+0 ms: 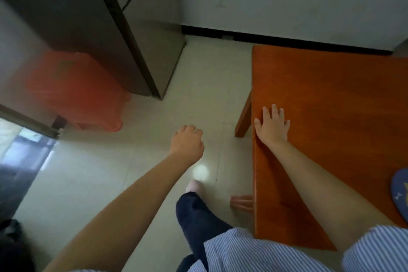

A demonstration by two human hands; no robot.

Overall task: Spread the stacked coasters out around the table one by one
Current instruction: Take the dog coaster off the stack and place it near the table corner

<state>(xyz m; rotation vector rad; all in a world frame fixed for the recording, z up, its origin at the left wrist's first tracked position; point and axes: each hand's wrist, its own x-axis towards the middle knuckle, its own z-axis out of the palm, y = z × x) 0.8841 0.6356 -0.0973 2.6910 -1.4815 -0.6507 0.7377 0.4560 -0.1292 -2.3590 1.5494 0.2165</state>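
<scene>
Striped sleeves (254, 252) frame both arms. Right hand (272, 127) lies flat, fingers spread, on the orange bench (331, 99); left hand (187, 142) hangs loosely curled, empty (over floor). One blue coaster (400, 189) sits at the bench's right edge.

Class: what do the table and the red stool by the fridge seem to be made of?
Table: apparently wood with an orange-brown varnish; faint grain and a soft sheen show. Red stool: probably moulded plastic, with rounded corners and even colour, though blur leaves it open.

The worktop (331, 99) is orange-brown wood. A dark blue coaster (400, 190) shows pale markings. The shirt (254, 252) has blue-and-white stripes; the plastic stool (77, 88) is red-orange, the floor (198, 86) cream.
</scene>
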